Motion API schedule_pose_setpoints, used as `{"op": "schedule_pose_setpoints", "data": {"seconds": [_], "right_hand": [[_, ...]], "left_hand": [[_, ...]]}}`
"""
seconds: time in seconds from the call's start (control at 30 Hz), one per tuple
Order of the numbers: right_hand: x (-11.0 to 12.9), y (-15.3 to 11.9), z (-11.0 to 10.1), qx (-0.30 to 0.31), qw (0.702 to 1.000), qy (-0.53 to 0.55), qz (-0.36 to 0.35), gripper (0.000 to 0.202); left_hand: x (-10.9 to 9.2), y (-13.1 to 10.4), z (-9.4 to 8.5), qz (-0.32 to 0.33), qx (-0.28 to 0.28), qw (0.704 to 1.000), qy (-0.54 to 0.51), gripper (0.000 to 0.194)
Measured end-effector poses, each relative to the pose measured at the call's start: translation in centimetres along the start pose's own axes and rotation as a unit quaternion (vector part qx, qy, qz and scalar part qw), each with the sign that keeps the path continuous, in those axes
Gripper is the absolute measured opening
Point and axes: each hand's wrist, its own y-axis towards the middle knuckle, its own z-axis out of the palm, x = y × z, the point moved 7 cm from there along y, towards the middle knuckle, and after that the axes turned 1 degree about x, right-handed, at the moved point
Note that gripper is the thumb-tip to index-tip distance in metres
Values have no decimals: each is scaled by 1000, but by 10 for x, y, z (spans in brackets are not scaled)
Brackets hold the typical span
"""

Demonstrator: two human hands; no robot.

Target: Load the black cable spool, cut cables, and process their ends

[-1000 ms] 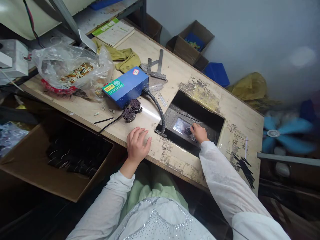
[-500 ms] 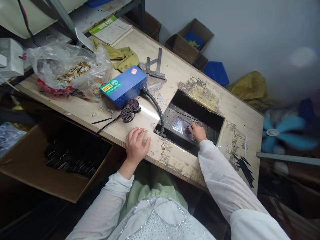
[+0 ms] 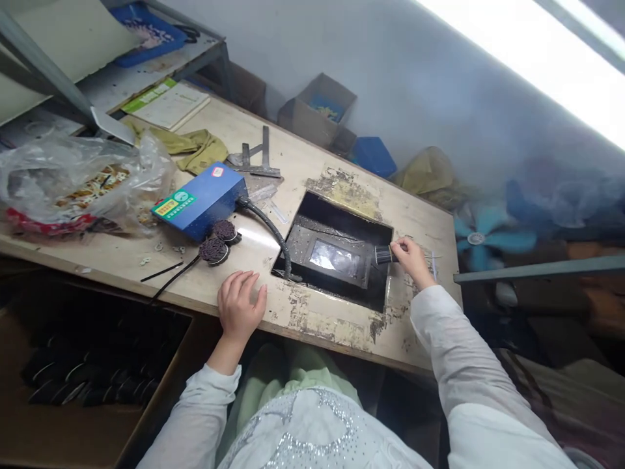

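My right hand (image 3: pixel 409 259) is closed on the end of a small bundle of thin black tubes (image 3: pixel 383 254), tied with a light band. It holds the bundle over the right side of a rectangular opening (image 3: pixel 390 277) in the tabletop. Down in that opening sits a dark metal plate with a bright, shiny panel (image 3: pixel 334 258). My left hand (image 3: pixel 241 303) rests on the table's front edge with its fingers stretched out, holding nothing. Two similar dark bundles (image 3: pixel 213 251) stand close together beside the blue box (image 3: pixel 202 202), left of the opening.
From the blue box a ribbed black hose (image 3: pixel 268 225) runs into the opening. A clear plastic bag (image 3: pixel 83 176) lies at the left. Farther back are metal squares (image 3: pixel 263 156), an olive cloth (image 3: pixel 202 150) and a book (image 3: pixel 168 104). A blue fan (image 3: pixel 476 239) turns at the right.
My right hand has moved right, away from the shiny panel, and the black bundle now shows in it. My left hand stays flat at the table edge. The whole view has shifted.
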Motion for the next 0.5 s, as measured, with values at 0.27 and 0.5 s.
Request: {"op": "schedule_pose_setpoints", "data": {"seconds": [0.27, 0.5], "right_hand": [[-28, -5, 6, -4, 996, 76, 35, 34], [-27, -10, 4, -14, 995, 81, 59, 28]], "left_hand": [[-3, 3, -1, 13, 1, 1000, 16, 26], [1, 5, -2, 15, -2, 1000, 12, 26]]}}
